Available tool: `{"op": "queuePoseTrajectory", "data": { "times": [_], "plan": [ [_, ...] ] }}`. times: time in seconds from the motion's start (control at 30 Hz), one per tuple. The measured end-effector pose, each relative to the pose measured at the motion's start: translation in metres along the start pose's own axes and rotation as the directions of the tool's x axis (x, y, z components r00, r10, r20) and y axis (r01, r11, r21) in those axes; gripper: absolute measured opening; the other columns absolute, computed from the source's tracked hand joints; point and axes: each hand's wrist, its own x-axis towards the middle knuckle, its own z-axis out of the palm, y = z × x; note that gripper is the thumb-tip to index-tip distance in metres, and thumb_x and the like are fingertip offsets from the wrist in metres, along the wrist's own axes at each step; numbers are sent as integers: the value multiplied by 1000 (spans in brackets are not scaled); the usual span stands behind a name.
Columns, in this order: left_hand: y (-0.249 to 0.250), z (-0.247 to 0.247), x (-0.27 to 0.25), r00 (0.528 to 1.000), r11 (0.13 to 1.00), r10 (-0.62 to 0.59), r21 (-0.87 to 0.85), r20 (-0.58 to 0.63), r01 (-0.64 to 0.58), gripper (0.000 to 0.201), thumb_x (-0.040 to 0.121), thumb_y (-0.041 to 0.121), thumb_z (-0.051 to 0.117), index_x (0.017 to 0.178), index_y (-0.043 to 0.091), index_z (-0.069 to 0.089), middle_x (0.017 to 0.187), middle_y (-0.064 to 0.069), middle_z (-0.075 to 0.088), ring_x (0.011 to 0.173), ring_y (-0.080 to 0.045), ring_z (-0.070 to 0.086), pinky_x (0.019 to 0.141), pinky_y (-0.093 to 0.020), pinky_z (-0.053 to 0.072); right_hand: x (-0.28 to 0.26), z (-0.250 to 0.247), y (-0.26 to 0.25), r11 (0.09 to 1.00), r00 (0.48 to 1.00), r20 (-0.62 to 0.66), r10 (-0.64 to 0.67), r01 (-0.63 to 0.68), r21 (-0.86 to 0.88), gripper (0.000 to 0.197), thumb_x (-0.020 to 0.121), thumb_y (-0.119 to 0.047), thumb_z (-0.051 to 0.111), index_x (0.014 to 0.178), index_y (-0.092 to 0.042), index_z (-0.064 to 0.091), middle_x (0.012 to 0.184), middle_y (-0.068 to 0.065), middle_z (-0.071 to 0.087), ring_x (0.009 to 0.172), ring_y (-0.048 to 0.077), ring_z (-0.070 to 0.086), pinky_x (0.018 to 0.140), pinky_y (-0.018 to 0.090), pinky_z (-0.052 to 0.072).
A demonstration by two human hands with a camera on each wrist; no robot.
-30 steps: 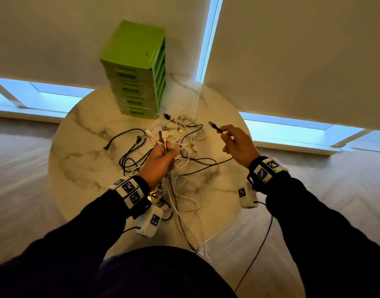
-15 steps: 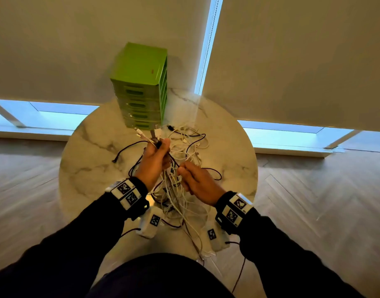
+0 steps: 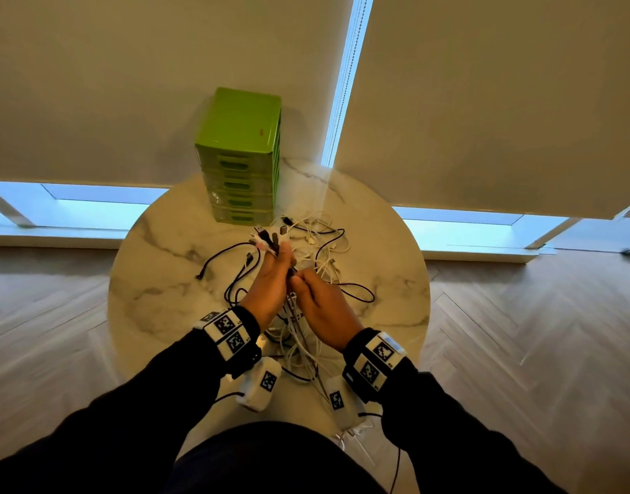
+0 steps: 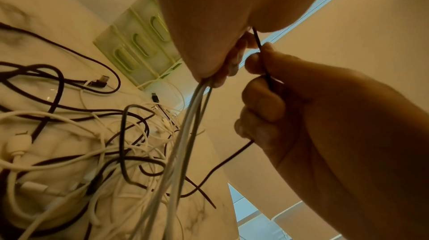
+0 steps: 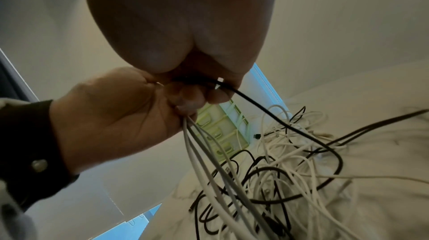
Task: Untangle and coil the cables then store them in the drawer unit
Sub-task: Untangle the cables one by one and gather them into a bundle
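A tangle of white and black cables [image 3: 317, 251] lies on the round marble table [image 3: 156, 279], in front of the green drawer unit [image 3: 240, 155], whose drawers are all closed. My left hand [image 3: 279, 258] is raised over the tangle and grips a bundle of cable ends, with several plugs [image 3: 270, 237] sticking up past its fingers. White cables [image 4: 192, 115] hang down from that fist. My right hand [image 3: 301, 279] is pressed against the left one and pinches a thin black cable [image 4: 262, 56] that loops down to the table [image 5: 255, 104].
The drawer unit stands at the table's far edge, close to the window blinds [image 3: 484, 101]. Loose black cable [image 3: 217, 258] sprawls left of my hands. Some cables trail off the near table edge [image 3: 345, 433]. Wooden floor [image 3: 520, 333] surrounds the table.
My right hand, which held a black plug out to the right, has come in against the left hand. The left hand has lifted its bundle slightly toward the drawer unit.
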Motion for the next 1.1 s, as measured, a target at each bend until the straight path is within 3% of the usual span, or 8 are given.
{"op": "queuePoseTrajectory", "data": {
  "times": [0.17, 0.33, 0.4, 0.53, 0.63, 0.73, 1.0, 1.1],
  "plan": [
    [-2, -15, 4, 992, 991, 127, -37, 1, -127, 53, 81, 84, 34, 73, 34, 49, 73, 5, 44, 66, -12, 41, 66, -32, 38, -8, 9, 18, 987, 1000, 1, -7, 7, -161, 47, 106, -49, 27, 72, -27, 50, 59, -5, 55, 59, 11, 54, 82, 47, 48],
    [21, -32, 6, 978, 968, 185, -155, -95, -198, 59, 100, 57, 29, 98, 3, 53, 69, 2, 43, 75, -20, 55, 88, -41, 56, -21, 4, 65, 937, 936, 154, 316, -283, -202, 65, 96, -70, 15, 63, -28, 52, 63, -7, 60, 67, 8, 57, 105, 49, 37],
    [31, -46, 12, 976, 930, 181, -302, -117, -209, 62, 99, 57, 34, 112, -2, 50, 66, 3, 35, 66, -17, 50, 75, -45, 59, -29, 1, 84, 924, 919, 187, 347, -302, -235, 63, 98, -69, 18, 62, -29, 51, 60, -9, 58, 63, 4, 53, 103, 50, 39],
    [42, -69, 14, 978, 937, 186, -281, -98, -206, 45, 100, 58, 34, 85, 16, 42, 65, 6, 28, 54, -9, 25, 49, -26, 28, -27, -12, 85, 833, 928, 201, 313, -167, -527, 43, 107, -47, 19, 82, -31, 50, 71, -10, 59, 77, 9, 59, 106, 48, 29],
    [35, -67, 8, 977, 967, 203, -142, -60, -210, 38, 107, 46, 33, 91, 12, 41, 66, 7, 27, 54, -8, 25, 49, -24, 25, -5, -20, 67, 802, 955, 58, 291, -211, -558, 43, 108, -44, 28, 73, -25, 45, 66, 0, 56, 76, 28, 59, 87, 38, 37],
    [23, -54, -1, 993, 993, 118, 33, -3, -118, 33, 108, 40, 31, 87, 17, 41, 68, 4, 36, 56, -8, 32, 51, -21, 29, 18, -22, 37, 909, 967, -96, 234, -253, -331, 51, 106, -43, 38, 58, -24, 36, 55, -4, 41, 57, 20, 42, 61, 35, 34],
    [6, -40, -4, 994, 992, -113, -62, 12, 114, 49, 107, 49, 30, 92, 15, 61, 84, -8, 59, 72, -18, 48, 63, -32, 38, 22, 9, -31, 971, 993, -42, -108, 96, -218, 35, 108, -34, 37, 100, -18, 67, 69, -1, 63, 57, 15, 55, 56, 33, 40],
    [13, -38, -1, 994, 970, -109, -220, 0, 107, 44, 108, 43, 35, 82, 15, 56, 73, -1, 58, 71, -16, 47, 69, -31, 39, 14, 13, -40, 979, 992, 72, -103, 114, -171, 37, 109, -34, 35, 92, -15, 62, 69, 2, 62, 60, 18, 55, 60, 34, 40]
  ]
}}
